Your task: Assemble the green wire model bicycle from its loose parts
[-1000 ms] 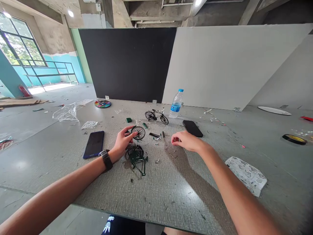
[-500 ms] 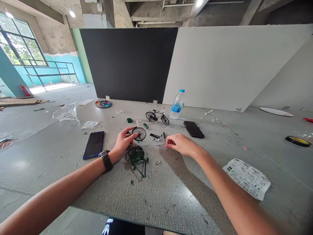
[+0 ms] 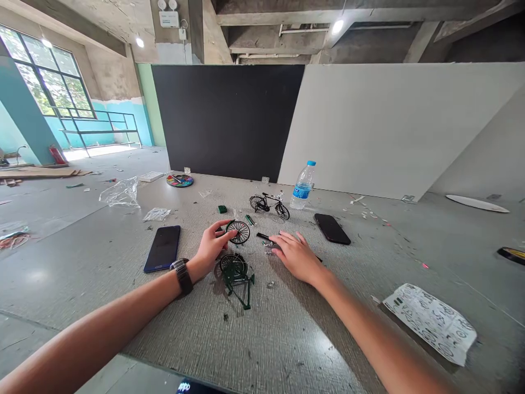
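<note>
"Right hand [image 3: 293,254] has spread over small silvery parts [image 3: 268,244] since the earlier head view. Gripping?"

"Can't tell; its underside is hidden. Left hand [image 3: 214,244] pinches the round black spoked wheel [image 3: 242,232] at two o'clock."

"Slim black rod [image 3: 262,236]?"

"Right fingers' nine o'clock, nearer that hand, axis roughly ten-to-four; open grey textured tabletop [image 3: 283,339] at six."

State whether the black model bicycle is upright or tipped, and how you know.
Upright: the black bicycle rests on its wheels, saddle on top.
</note>
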{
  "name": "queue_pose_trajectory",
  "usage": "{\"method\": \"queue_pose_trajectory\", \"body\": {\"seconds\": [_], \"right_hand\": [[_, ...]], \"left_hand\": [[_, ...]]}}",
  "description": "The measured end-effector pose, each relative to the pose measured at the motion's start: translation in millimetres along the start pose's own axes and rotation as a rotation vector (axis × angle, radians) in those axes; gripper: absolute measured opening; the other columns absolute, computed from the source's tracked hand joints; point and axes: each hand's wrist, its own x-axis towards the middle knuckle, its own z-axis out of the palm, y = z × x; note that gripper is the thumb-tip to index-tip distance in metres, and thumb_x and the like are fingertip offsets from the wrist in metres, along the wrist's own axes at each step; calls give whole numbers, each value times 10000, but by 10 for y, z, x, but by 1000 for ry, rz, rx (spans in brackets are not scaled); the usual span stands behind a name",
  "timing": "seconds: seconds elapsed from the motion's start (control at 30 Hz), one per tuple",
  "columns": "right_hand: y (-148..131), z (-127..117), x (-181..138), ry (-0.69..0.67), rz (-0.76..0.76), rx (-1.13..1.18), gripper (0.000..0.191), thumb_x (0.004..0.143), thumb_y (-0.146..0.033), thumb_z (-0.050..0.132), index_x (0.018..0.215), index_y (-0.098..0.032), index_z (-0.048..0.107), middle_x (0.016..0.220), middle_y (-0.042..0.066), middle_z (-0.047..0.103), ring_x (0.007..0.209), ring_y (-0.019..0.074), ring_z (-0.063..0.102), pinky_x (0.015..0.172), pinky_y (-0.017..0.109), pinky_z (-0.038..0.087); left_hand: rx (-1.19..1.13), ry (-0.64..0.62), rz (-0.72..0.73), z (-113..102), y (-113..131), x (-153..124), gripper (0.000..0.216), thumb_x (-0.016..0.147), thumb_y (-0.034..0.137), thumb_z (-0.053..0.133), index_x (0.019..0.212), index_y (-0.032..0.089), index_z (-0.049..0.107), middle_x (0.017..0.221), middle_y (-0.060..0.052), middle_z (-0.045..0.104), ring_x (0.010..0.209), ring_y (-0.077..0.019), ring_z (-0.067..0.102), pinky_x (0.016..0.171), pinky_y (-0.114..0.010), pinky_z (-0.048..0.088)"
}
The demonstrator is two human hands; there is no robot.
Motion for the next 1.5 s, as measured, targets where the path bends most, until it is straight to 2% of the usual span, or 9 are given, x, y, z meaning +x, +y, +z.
{"method": "queue_pose_trajectory", "body": {"seconds": [0.3,0.5,0.6,0.7,0.8,0.9,1.03,1.13,1.5], "right_hand": [[-8,-137,36,50,-61,66,243,981,-213,515,1167,-247,668,1259,65,703,1242,261,589,1107,522,354],[-62,-156,53,77,-122,98,188,987,-197,528,1056,-246,696,1163,59,717,1141,248,619,1054,493,402],[-172,-218,55,104,-187,112,190,1004,-238,531,1105,-253,692,1152,59,724,1137,245,629,1074,509,396],[-403,-319,21,89,-312,195,330,1006,-413,560,1289,-258,633,1261,84,692,1199,253,606,1102,499,398],[-700,-377,-55,21,-438,283,679,916,-623,615,1486,-279,479,1476,116,555,1343,293,503,1138,496,381],[-924,-369,-109,-26,-529,317,778,857,-691,645,1511,-320,445,1538,92,495,1396,300,447,1173,494,342],[-928,-339,-21,69,-382,311,377,1019,-464,529,1317,-247,611,1303,87,669,1220,247,583,1062,439,439],[-786,-305,164,78,-178,189,164,1014,-298,567,1066,-214,697,1070,65,738,1054,247,640,940,425,483],[-795,-17,788,-131,-160,20,66,941,-238,680,947,-240,746,1029,45,751,1028,244,664,853,353,452]], "left_hand": [[-3,-8,7,8,13,-23,660,701,466,846,1251,149,663,726,10,645,505,-60,471,474,-191,351],[-75,105,81,-75,125,67,692,684,432,860,1273,133,656,853,-47,722,527,-48,462,516,-190,384],[-125,180,94,-171,206,178,684,661,400,872,1254,133,659,879,-54,733,527,-46,466,508,-188,379],[-122,227,119,-242,260,266,687,654,391,872,1256,139,657,855,-39,722,513,-41,456,492,-183,358],[-118,251,119,-261,278,295,686,647,400,871,1245,139,660,839,-30,716,503,-37,447,492,-182,355],[-118,236,114,-247,277,284,689,637,405,874,1236,135,665,826,-31,718,504,-37,442,510,-187,373],[-95,218,120,-218,263,263,700,646,418,869,1255,143,663,847,-42,730,515,-45,451,520,-195,379],[-82,204,104,-195,243,250,695,661,424,858,1263,139,660,846,-45,731,518,-50,452,520,-200,379],[-83,141,79,-147,188,213,675,673,408,850,1255,121,665,818,-43,725,531,-64,441,524,-216,375]]}}
